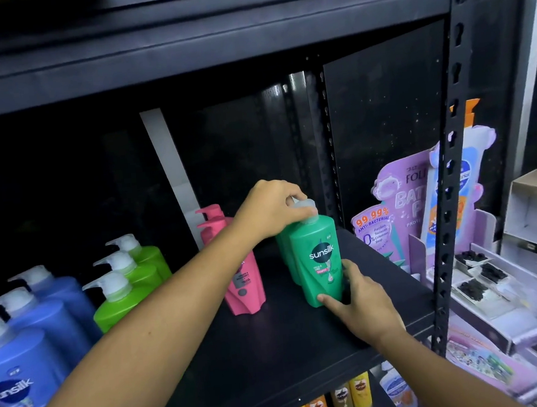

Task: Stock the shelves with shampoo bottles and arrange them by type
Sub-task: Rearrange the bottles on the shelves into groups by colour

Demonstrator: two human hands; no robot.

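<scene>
A dark green Sunsilk shampoo bottle (319,257) stands upright on the black shelf (273,349), with another green bottle right behind it. My left hand (271,208) grips its white pump cap from above. My right hand (355,296) holds the bottle's base, thumb on the front and fingers round the right side. To the left stand two pink bottles (240,270), a row of light green bottles (122,294) and a row of blue bottles (24,354).
A purple cardboard display (401,211) with a soap bottle stands right of the shelf post (449,207). White trays with small dark items (481,278) sit further right. Yellow and orange bottles (330,402) fill the shelf below. The shelf's back is dark.
</scene>
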